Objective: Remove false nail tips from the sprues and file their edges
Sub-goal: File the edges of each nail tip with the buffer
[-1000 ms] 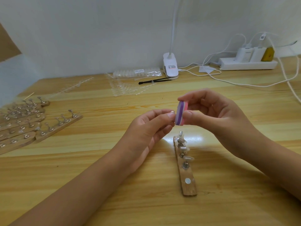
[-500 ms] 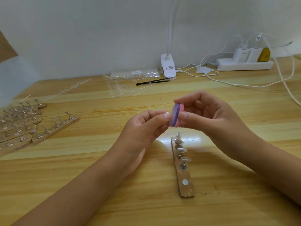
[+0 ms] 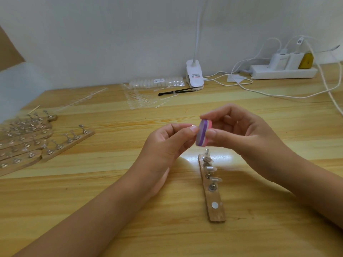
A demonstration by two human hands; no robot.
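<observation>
No print can be read: the labels on the lamp clip (image 3: 194,76), the plastic bag (image 3: 158,81) and the cable tag (image 3: 299,41) seem too blurred.

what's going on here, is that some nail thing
A person is filing. The right hand pinches a pink and purple buffer block; the left hand pinches what seems to be a clear nail tip against its side. Below, on the table, a wooden strip carries a few tips on metal stands. More strips lie at the left.
</observation>
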